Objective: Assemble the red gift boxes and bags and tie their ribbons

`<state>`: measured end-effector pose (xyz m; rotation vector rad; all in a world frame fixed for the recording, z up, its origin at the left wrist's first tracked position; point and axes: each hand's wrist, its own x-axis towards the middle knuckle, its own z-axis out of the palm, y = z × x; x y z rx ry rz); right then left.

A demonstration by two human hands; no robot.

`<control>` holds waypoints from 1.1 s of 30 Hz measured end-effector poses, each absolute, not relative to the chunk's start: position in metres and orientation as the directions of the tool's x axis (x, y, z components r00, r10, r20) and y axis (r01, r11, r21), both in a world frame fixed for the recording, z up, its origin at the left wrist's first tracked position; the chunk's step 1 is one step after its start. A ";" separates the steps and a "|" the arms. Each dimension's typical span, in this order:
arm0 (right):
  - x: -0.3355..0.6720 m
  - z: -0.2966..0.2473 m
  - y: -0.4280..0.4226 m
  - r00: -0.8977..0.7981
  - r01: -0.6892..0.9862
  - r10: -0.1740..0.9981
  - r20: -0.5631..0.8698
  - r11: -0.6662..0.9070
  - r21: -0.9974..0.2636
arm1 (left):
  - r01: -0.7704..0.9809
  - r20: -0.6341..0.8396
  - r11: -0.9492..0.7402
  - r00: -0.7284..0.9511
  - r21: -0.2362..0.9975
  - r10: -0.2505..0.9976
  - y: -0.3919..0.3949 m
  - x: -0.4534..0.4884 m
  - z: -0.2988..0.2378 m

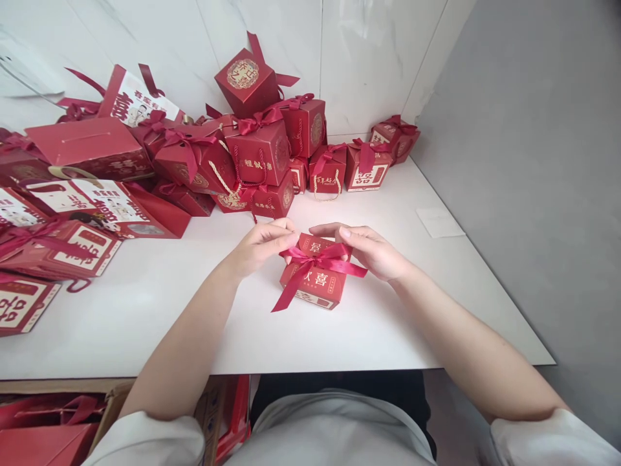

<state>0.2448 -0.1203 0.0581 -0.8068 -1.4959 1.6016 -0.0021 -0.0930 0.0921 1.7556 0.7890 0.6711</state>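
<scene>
A small red gift box (317,281) with gold characters sits on the white table (145,310) in front of me. A red ribbon (317,262) is tied in a bow across its top, with one tail hanging down to the left. My left hand (262,244) pinches the left loop of the bow, fingers closed. My right hand (369,249) pinches the right loop, fingers closed over the ribbon.
Several finished red boxes with bows (262,152) are stacked at the back against the wall. Flat red boxes and bags (72,213) pile up at the left. A white card (439,222) lies at the right. A carton of red items (53,427) stands below the table edge.
</scene>
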 end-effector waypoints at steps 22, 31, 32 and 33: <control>0.242 0.060 -0.121 -0.388 -0.138 0.918 0.080 0.028 -0.990 | 0.322 0.050 -0.169 0.347 0.931 0.936 -0.111 0.032 0.078; 0.242 0.061 -0.121 -0.406 -0.162 0.913 0.037 -0.032 -0.986 | 0.185 -0.175 0.093 0.496 0.978 0.850 -0.117 0.037 0.082; 0.242 0.060 -0.121 -0.402 -0.179 0.915 0.027 -0.049 -0.983 | 0.176 -0.203 0.130 0.513 0.976 0.834 -0.117 0.038 0.083; 0.242 0.060 -0.121 -0.395 -0.193 0.919 0.017 -0.064 -0.979 | 0.173 -0.223 0.154 0.522 0.973 0.823 -0.117 0.038 0.083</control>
